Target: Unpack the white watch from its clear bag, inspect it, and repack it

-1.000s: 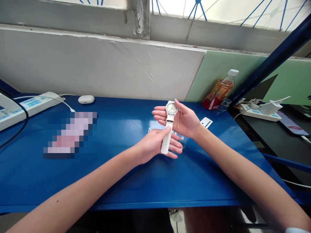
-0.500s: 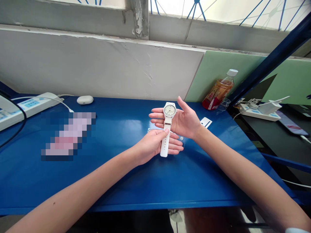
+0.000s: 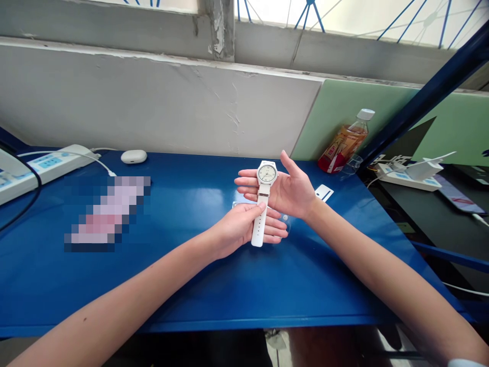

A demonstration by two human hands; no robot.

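Note:
A white wristwatch (image 3: 267, 174) with a round pale dial lies stretched out above the table, dial facing up. My left hand (image 3: 235, 225) grips its strap, thumb pressed on top and fingers flat underneath, pointing right. The strap's punched end hangs past the thumb toward me. Palm up, my right hand (image 3: 294, 193) is open beneath the watch head, its fingers extended to the left and its thumb raised. A clear plastic object (image 3: 285, 218) shows partly behind my hands; its kind is hidden. Just right of my right wrist is a small white card (image 3: 324, 192).
Across the blue table (image 3: 183, 295) lie a blurred-out phone-like object (image 3: 110, 211) at left and a white earbud case (image 3: 133, 156) by the wall. Power strips (image 3: 49, 165) stand at far left and right. A drink bottle (image 3: 344, 142) leans near the blue post.

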